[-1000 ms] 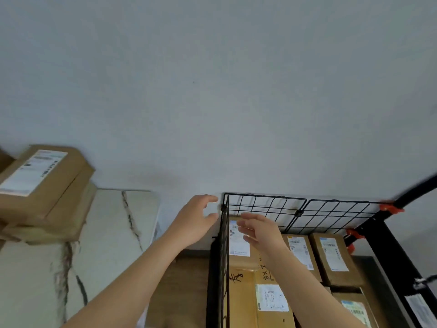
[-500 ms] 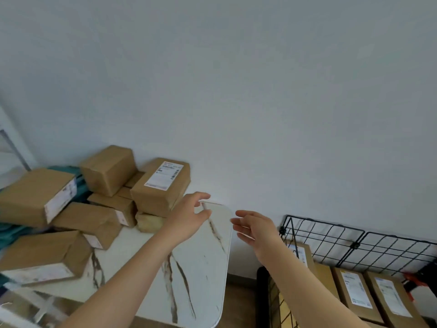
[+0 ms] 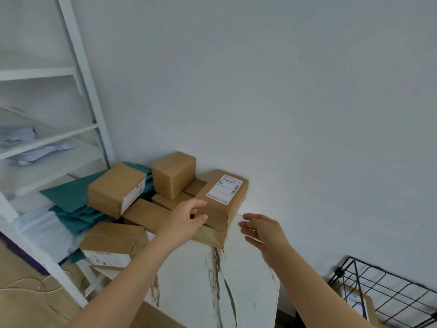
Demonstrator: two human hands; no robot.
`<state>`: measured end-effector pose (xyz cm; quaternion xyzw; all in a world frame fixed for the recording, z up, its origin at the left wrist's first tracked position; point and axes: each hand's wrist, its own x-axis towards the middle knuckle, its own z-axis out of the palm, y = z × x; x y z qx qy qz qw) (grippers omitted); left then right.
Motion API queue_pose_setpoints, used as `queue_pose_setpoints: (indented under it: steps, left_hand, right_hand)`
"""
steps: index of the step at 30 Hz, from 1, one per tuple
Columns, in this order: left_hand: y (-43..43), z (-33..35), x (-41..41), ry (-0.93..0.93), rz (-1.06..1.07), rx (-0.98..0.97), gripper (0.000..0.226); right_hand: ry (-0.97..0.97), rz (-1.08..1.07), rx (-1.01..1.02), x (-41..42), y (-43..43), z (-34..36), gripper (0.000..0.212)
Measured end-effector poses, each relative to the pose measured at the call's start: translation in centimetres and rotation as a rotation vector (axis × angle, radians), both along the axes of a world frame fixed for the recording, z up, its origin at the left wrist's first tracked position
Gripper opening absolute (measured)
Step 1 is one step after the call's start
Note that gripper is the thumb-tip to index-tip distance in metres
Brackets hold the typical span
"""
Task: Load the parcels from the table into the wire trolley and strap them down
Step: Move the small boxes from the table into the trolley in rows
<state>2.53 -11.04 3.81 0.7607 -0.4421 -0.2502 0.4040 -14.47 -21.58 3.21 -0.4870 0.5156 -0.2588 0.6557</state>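
My left hand point(image 3: 186, 222) and right hand point(image 3: 263, 232) are both spread loose and hold nothing; the box point(image 3: 222, 197) sits just past them, nearer the left

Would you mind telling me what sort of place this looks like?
Probably a small parcel-handling or mailroom corner: labelled cardboard parcels piled on a marble-look table, a wire trolley holding another box, and white shelving beside them.

The parcels point(image 3: 115, 188) are matt brown cardboard, one bearing a white paper label point(image 3: 224, 189). The table point(image 3: 246, 275) has a smooth white marble-look top with brown veins. The wire trolley point(image 3: 390, 287) is black metal wire. The teal mailer bags point(image 3: 71, 197) look like smooth plastic film.
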Motion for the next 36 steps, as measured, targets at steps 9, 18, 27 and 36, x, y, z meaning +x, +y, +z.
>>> queue_pose_setpoints:
  steps: [9, 18, 27, 36]
  left_hand:
    - [-5.9, -0.9, 4.6, -0.034, 0.061, 0.071, 0.046]
    - [-11.0, -2.5, 7.2, 0.034, 0.016, 0.175, 0.052]
    - [-15.3, -1.8, 8.2, 0.171, -0.075, 0.242, 0.059]
    - [-15.4, -3.2, 9.8, 0.263, -0.173, 0.373, 0.059]
  right_hand:
    - [0.024, -0.033, 0.063, 4.8, -6.9, -1.7, 0.023]
    - [0.098, 0.012, 0.152, 7.1, -10.9, -3.3, 0.041]
    - [0.195, 0.07, 0.163, 8.0, -13.2, -3.4, 0.057]
    - [0.117, 0.122, 0.37, 8.9, -11.4, -5.7, 0.052]
